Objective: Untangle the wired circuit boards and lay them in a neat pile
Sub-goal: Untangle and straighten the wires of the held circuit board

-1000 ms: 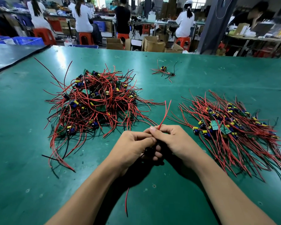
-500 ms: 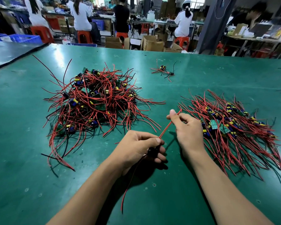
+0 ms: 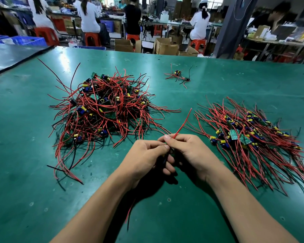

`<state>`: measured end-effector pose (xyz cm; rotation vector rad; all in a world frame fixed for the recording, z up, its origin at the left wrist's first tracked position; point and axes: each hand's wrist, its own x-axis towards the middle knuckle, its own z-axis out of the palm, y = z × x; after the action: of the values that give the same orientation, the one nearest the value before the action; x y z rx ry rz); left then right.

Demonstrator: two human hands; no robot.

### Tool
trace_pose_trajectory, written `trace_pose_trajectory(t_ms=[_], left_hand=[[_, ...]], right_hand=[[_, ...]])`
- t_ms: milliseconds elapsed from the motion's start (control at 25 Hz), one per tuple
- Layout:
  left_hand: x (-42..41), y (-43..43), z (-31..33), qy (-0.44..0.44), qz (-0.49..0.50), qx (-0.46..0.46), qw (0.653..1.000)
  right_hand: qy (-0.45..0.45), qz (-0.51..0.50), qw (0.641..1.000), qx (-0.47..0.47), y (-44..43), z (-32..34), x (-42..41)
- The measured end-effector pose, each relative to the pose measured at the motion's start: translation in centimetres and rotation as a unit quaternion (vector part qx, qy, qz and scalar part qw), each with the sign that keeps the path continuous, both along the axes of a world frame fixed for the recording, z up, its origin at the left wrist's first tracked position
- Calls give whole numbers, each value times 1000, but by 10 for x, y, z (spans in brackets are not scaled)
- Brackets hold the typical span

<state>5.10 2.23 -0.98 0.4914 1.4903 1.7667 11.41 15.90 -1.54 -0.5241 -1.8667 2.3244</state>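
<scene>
Head view, recorder: hands?
Observer: left hand (image 3: 146,155) curled round a dark part, mostly hidden; right hand (image 3: 188,151) pinches a red wire (image 3: 182,123) that runs up and away from the fingers. Hands touching, over the green table (image 3: 25,137).
Recorder: boards?
Observer: tangled heap (image 3: 102,109) to the left; combed pile (image 3: 253,137) to the right, wires fanned toward the near edge; one stray board (image 3: 177,74) far centre.

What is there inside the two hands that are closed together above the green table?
A red wire rises from between the left hand and right hand; red and black wires hang below the wrists. Whatever board they join is covered by the fingers.
</scene>
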Motion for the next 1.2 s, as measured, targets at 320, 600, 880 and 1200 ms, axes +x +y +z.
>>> trace_pose_trajectory(t_ms=[320, 600, 880, 1200], left_hand=[[-2, -6, 2, 13, -83, -9, 996], [-3, -7, 4, 9, -106, -11, 994], [-6, -9, 10, -22, -2, 17, 1000], [-15, -7, 18, -1, 150, 118, 982]], right_hand=[[68, -246, 942, 218, 28, -8, -10], [80, -360, 896, 247, 36, -20, -18], [68, -289, 946, 133, 40, -13, -8], [150, -44, 886, 437, -18, -9, 0]])
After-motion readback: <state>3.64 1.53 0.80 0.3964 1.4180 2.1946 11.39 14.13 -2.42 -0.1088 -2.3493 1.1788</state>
